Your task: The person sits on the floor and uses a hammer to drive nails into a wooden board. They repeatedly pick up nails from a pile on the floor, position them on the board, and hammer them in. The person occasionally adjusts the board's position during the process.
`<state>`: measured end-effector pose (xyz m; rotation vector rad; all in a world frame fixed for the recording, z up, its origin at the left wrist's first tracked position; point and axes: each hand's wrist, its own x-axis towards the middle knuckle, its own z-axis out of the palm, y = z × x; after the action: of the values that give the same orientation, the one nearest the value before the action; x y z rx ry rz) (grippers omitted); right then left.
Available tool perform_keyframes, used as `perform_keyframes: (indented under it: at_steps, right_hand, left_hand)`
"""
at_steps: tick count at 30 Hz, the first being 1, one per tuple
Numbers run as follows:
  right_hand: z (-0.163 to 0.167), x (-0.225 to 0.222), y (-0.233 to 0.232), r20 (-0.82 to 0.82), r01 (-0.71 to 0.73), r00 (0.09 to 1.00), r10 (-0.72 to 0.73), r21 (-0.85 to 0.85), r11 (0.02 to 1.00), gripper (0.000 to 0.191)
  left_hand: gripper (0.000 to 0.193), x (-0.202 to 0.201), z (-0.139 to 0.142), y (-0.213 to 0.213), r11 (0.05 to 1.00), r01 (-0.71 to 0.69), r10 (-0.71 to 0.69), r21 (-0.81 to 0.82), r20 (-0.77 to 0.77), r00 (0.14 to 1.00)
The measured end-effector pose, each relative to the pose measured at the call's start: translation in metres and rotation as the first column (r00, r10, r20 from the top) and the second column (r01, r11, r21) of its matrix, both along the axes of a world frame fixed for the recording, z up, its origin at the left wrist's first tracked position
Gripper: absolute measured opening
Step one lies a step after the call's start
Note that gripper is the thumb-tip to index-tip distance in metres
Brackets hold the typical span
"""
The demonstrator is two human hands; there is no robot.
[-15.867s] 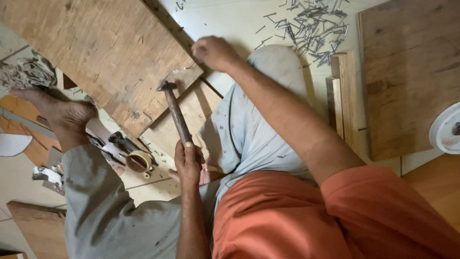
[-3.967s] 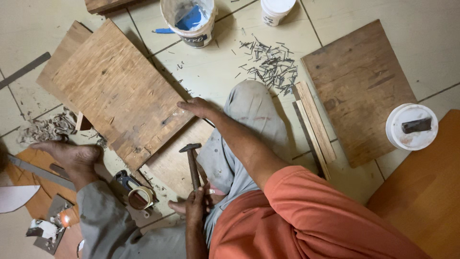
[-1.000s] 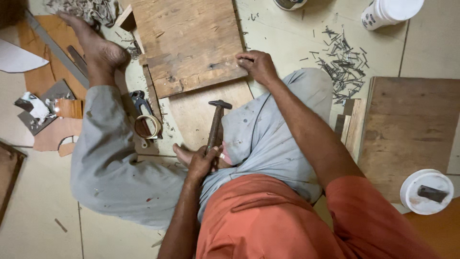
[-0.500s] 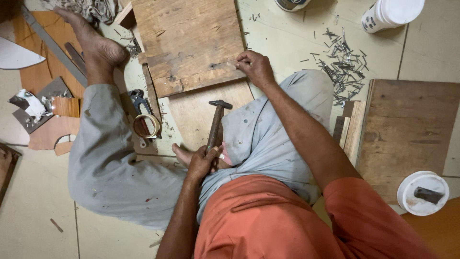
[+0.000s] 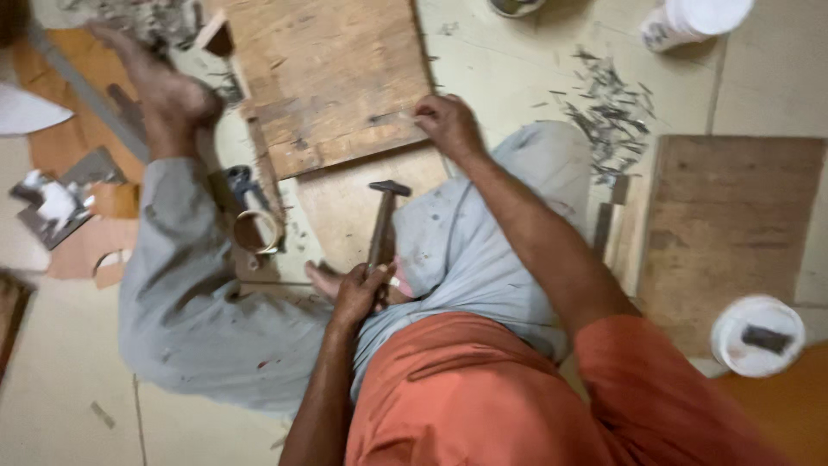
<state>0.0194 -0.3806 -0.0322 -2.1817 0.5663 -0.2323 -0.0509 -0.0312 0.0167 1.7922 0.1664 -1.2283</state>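
My left hand [image 5: 358, 293] is closed around the wooden handle of a hammer [image 5: 382, 220]. The hammer's metal head points away from me, over a pale lower board [image 5: 341, 207]. My right hand [image 5: 448, 125] has its fingers bunched on the near edge of a worn wooden board [image 5: 332, 82], holding it down. The blur hides whether a small nail is pinched there. My grey-trousered legs flank the boards, and my bare left foot [image 5: 168, 95] rests at the board's left side.
A heap of loose nails [image 5: 604, 108] lies on the tiled floor at the right. Another wooden board [image 5: 733, 224] lies right of it, with a white lidded tub [image 5: 757, 335] below. A roll of tape [image 5: 256, 231] and scraps lie to the left.
My right hand has stayed at the board's edge and the hammer remains in my left hand; only the view has shifted slightly and blurred.
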Motion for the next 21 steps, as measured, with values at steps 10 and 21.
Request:
perform_keyframes:
  at_steps: [10,21]
  right_hand:
    - [0.058,-0.102,-0.045,0.168,0.44,0.87,-0.463,0.161,0.884,0.021]
    - [-0.024,-0.253,-0.174,-0.205,0.685,0.72,-0.663,0.063,0.725,0.021]
  left_hand:
    - [0.039,-0.008,-0.007,-0.011,1.0,-0.009,0.011,0.022,-0.094,0.995]
    - [0.042,-0.013,0.007,-0.024,0.993,0.002,0.009,0.118,-0.093,0.996]
